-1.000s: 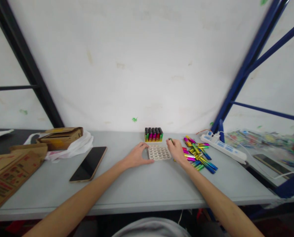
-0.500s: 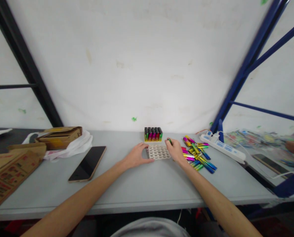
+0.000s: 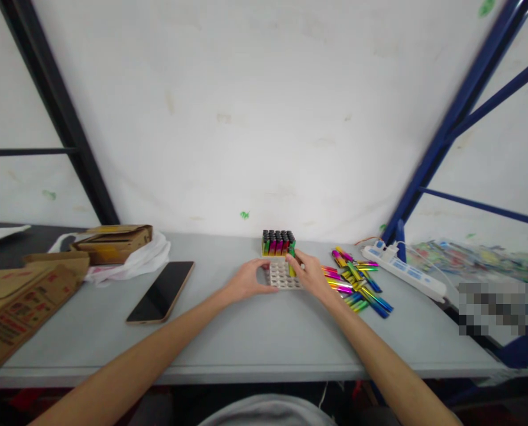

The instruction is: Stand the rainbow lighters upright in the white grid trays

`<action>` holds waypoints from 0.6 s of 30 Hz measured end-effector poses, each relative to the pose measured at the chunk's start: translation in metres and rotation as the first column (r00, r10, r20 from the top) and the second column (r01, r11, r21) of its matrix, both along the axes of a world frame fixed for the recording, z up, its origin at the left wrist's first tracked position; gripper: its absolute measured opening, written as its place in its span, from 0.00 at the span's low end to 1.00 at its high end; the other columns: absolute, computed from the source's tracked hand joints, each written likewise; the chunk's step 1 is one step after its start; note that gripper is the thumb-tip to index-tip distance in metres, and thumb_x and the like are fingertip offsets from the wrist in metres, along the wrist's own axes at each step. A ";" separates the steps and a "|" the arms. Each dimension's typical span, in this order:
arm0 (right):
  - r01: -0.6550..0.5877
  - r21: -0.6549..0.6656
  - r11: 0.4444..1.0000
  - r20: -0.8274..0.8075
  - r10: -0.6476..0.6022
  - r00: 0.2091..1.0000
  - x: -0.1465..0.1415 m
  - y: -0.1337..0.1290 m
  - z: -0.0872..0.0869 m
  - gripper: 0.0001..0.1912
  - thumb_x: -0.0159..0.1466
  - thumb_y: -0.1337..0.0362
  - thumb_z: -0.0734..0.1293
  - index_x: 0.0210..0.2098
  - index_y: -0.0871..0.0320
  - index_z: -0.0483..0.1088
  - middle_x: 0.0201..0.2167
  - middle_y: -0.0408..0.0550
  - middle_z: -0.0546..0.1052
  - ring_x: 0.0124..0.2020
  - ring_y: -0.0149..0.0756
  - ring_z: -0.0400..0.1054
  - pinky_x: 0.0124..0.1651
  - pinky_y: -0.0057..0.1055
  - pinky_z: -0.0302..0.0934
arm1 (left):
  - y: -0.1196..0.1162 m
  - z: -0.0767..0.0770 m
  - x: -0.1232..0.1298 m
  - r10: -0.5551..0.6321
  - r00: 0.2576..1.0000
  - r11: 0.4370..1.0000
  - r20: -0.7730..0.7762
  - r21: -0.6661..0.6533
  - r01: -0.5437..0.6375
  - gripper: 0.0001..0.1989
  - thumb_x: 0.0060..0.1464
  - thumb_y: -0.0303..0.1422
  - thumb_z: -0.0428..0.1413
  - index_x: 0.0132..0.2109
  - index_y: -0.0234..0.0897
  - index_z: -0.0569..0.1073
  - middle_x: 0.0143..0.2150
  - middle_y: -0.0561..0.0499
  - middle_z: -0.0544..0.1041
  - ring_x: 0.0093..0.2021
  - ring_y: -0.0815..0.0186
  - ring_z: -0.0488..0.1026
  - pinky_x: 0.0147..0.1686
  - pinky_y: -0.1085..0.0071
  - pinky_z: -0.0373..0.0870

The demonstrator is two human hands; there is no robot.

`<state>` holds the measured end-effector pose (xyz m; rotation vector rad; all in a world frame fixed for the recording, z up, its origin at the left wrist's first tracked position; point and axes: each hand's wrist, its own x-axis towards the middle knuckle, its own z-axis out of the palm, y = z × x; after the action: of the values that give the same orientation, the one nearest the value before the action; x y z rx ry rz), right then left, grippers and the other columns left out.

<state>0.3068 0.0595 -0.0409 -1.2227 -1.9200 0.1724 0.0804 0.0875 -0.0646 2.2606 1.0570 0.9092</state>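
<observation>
My left hand [image 3: 247,280] grips the left side of a pale tray [image 3: 279,276] with rows of round holes, thumb along its front edge and fingers at its back corner. In my right hand [image 3: 310,273] is a green-and-yellow lighter [image 3: 292,266], held upright over the tray's right part; whether its lower end sits in a hole I cannot tell. Just behind the tray stands a block of upright lighters [image 3: 278,243] with black tops and shiny coloured bodies. Right of my right hand lies a loose pile of shiny multicoloured pieces [image 3: 356,278].
A dark-screened phone [image 3: 161,293] lies left of my left arm. Farther left are an open cardboard box [image 3: 113,244] on a white plastic bag [image 3: 151,255] and a printed carton [image 3: 22,307]. A white power strip [image 3: 408,274] with cables lies at the right, beside a blue metal frame [image 3: 450,139].
My right hand has shifted a little left and turned, bringing the lighter upright over the tray. My left hand keeps its hold. The view has shifted slightly.
</observation>
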 end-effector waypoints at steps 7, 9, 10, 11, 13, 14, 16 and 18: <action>-0.132 -0.030 0.991 0.088 0.135 0.987 -0.002 0.009 -0.007 0.20 0.75 0.49 0.58 0.39 0.57 0.72 0.35 0.50 0.79 0.36 0.39 0.72 0.42 0.32 0.61 | 0.002 0.000 -0.001 -0.001 1.000 1.000 -0.024 0.009 0.001 0.36 0.38 0.44 0.74 0.55 0.39 0.76 0.54 0.44 0.80 0.53 0.50 0.77 0.58 0.53 0.70; -0.141 -0.006 0.990 0.174 0.139 0.975 -0.003 0.014 -0.011 0.20 0.75 0.50 0.57 0.41 0.58 0.72 0.37 0.52 0.79 0.39 0.41 0.72 0.44 0.34 0.62 | 0.001 0.001 -0.001 -0.009 0.999 1.000 -0.044 0.019 0.009 0.36 0.38 0.45 0.73 0.55 0.40 0.76 0.53 0.44 0.80 0.54 0.50 0.77 0.59 0.53 0.70; -0.138 0.015 0.990 0.222 0.131 0.966 -0.004 0.017 -0.013 0.20 0.75 0.51 0.57 0.41 0.58 0.72 0.38 0.53 0.79 0.40 0.41 0.72 0.46 0.35 0.63 | 0.001 0.001 -0.001 -0.015 0.999 1.000 -0.052 0.025 0.016 0.36 0.38 0.45 0.73 0.55 0.40 0.77 0.53 0.44 0.80 0.53 0.50 0.77 0.58 0.53 0.70; -0.132 0.038 0.990 0.271 0.117 0.956 -0.006 0.019 -0.014 0.19 0.76 0.51 0.57 0.41 0.58 0.72 0.38 0.54 0.78 0.41 0.42 0.71 0.47 0.36 0.63 | 0.000 0.002 -0.001 -0.023 0.998 0.999 -0.057 0.029 0.024 0.35 0.39 0.45 0.73 0.55 0.40 0.77 0.52 0.45 0.81 0.52 0.50 0.77 0.57 0.54 0.71; -0.118 0.081 0.990 0.360 0.081 0.929 -0.009 0.023 -0.016 0.18 0.75 0.52 0.58 0.40 0.59 0.71 0.38 0.55 0.78 0.42 0.43 0.71 0.47 0.38 0.63 | -0.001 0.003 -0.001 -0.048 0.996 0.998 -0.069 0.031 0.051 0.34 0.39 0.46 0.73 0.53 0.40 0.78 0.50 0.46 0.81 0.51 0.51 0.77 0.56 0.55 0.72; -0.109 0.098 0.989 0.395 0.062 0.916 -0.011 0.024 -0.016 0.18 0.75 0.52 0.58 0.40 0.58 0.71 0.38 0.55 0.77 0.43 0.44 0.71 0.47 0.38 0.63 | -0.001 0.003 -0.001 -0.060 0.995 0.998 -0.076 0.030 0.063 0.33 0.40 0.46 0.73 0.53 0.40 0.78 0.50 0.47 0.81 0.50 0.51 0.77 0.56 0.55 0.72; -0.085 0.117 0.989 0.437 0.026 0.899 -0.014 0.024 -0.015 0.17 0.75 0.53 0.59 0.39 0.58 0.72 0.38 0.55 0.76 0.43 0.44 0.70 0.46 0.38 0.63 | -0.001 0.003 -0.001 -0.072 0.993 0.997 -0.093 0.025 0.075 0.32 0.40 0.47 0.72 0.52 0.40 0.78 0.49 0.47 0.81 0.50 0.51 0.77 0.55 0.55 0.72; -0.068 0.114 0.991 0.446 0.010 0.895 -0.014 0.023 -0.013 0.17 0.74 0.52 0.61 0.40 0.58 0.72 0.39 0.55 0.76 0.43 0.44 0.70 0.47 0.38 0.63 | 0.000 0.002 -0.002 -0.062 0.992 0.998 -0.107 0.025 0.065 0.32 0.41 0.48 0.72 0.52 0.41 0.78 0.49 0.47 0.81 0.51 0.51 0.77 0.56 0.55 0.71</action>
<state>0.2930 0.0822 -0.0543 -1.2108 -2.3087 -0.2290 0.0788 0.0873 -0.0624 2.3752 1.0164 0.7903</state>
